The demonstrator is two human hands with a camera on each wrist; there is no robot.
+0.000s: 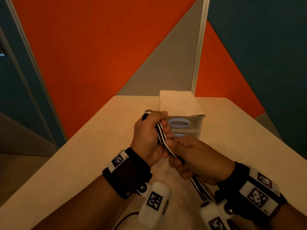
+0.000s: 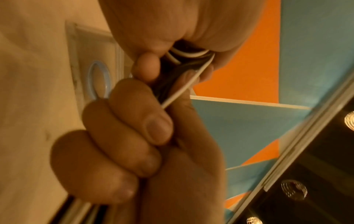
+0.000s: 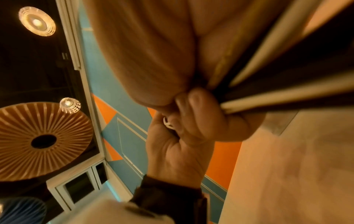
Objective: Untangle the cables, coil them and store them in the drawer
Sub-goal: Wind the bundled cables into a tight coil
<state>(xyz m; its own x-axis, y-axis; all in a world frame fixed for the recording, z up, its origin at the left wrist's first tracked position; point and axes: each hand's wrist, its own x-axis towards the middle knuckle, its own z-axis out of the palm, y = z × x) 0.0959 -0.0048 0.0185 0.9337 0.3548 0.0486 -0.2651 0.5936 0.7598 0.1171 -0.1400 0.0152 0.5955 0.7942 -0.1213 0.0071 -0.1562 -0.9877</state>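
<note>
A bundle of black and white cables [image 1: 162, 136] runs between both hands above the table. My left hand [image 1: 150, 131] is curled round the upper end of the bundle, where a plug end [image 1: 147, 113] sticks out past the fist. My right hand [image 1: 191, 156] grips the same bundle lower down, and its strands [image 1: 200, 188] trail out below toward my right wrist. In the left wrist view fingers [image 2: 134, 121] close over the black and white strands [image 2: 184, 84]. The right wrist view shows the strands [image 3: 287, 84] stretched taut past the palm. The small drawer unit [image 1: 187, 120] stands just behind the hands, drawers closed.
The drawer unit has clear fronts with blue ring handles [image 1: 179, 123] and a white top. A thin dark cable [image 1: 126, 218] lies on the beige table [image 1: 83, 155] near its front edge. Orange, grey and teal wall panels rise behind the table.
</note>
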